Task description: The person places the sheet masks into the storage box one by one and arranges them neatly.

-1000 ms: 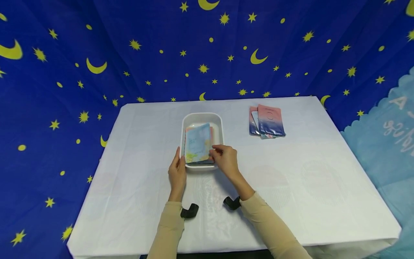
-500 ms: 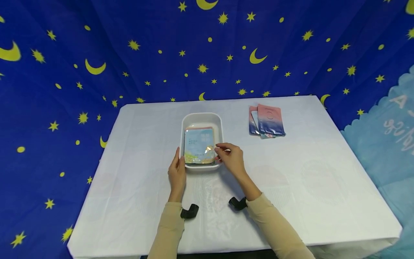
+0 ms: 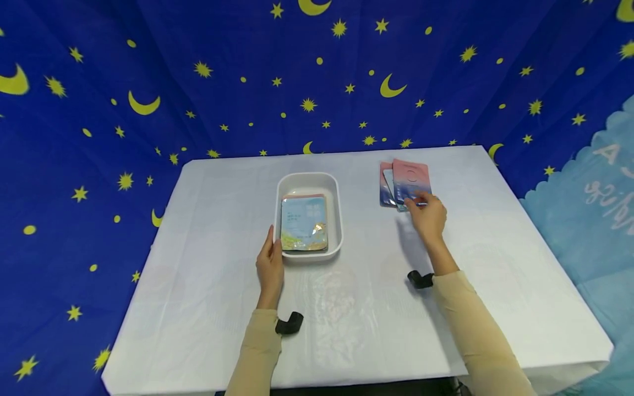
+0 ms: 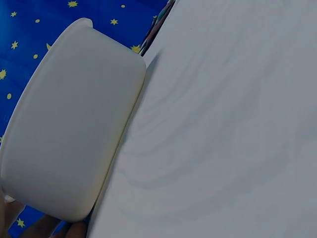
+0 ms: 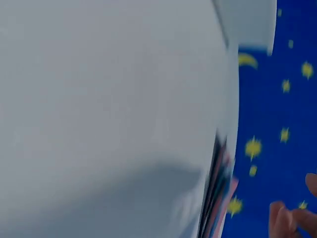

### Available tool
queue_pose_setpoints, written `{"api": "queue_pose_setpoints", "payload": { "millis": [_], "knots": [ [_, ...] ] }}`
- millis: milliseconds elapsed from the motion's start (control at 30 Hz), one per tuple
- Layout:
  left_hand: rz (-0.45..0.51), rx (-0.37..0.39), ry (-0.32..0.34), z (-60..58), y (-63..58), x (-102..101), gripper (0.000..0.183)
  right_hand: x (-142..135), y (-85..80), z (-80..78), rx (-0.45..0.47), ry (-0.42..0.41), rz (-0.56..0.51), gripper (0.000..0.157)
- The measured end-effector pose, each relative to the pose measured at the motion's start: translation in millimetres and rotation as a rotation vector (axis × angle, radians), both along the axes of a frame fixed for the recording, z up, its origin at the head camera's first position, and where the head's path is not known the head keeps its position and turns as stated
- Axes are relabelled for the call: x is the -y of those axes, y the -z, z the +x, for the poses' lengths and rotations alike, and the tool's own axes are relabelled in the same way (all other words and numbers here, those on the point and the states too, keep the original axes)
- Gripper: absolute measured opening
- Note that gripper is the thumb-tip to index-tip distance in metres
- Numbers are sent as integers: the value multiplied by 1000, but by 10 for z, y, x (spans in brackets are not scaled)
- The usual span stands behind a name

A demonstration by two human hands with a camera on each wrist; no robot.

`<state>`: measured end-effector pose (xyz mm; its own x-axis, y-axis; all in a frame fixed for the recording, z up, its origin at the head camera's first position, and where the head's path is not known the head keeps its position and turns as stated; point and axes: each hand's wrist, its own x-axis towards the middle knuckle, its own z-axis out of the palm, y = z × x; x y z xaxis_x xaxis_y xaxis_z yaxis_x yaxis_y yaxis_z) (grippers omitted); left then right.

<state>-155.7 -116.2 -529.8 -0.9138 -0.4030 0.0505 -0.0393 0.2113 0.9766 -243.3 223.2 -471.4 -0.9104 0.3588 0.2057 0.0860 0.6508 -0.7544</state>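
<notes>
A white rectangular plastic tray (image 3: pixel 339 220) stands left of the table's middle; in the left wrist view its outer wall (image 4: pixel 74 124) fills the left side. My left hand (image 3: pixel 269 269) grips its near left corner, thumb at the rim and fingers low by the base. Inside lies a stack of flat foil sachets, a light blue one (image 3: pixel 302 220) with yellow-green print on top. My right hand (image 3: pixel 430 216) hovers over the near edge of a second pile of sachets, a pink-and-navy one (image 3: pixel 410 173) uppermost. Its fingers (image 5: pixel 282 218) are loosely bent, holding nothing, apart from the pile in the right wrist view.
A white cloth (image 3: pixel 342 330) covers the table. Behind it hangs a dark blue curtain (image 3: pixel 238 38) with yellow moons and stars. A light blue cloth (image 3: pixel 589 231) hangs at the right. A black wrist mount (image 3: pixel 420 279) juts inward from the right sleeve.
My right hand lets go of the light blue sachet, which now lies flat on the tray's stack, and moves right and away to the second pile. My left hand stays at the tray.
</notes>
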Motion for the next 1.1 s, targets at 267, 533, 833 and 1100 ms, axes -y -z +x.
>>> {"api": "queue_pose_setpoints", "payload": {
  "millis": [267,533,833,1100],
  "knots": [
    [-9,-3,3,12,23,1,44,-510,18,-284,381,68,95,76],
    [-2,-5,7,23,28,-15,44,-655,208,-389,514,77,58,84],
    [-13,-6,0,20,28,-18,44,-675,297,-458,511,109,121,74],
    [-18,-14,5,3,23,9,44,-674,307,-484,499,146,106,65]
  ]
}}
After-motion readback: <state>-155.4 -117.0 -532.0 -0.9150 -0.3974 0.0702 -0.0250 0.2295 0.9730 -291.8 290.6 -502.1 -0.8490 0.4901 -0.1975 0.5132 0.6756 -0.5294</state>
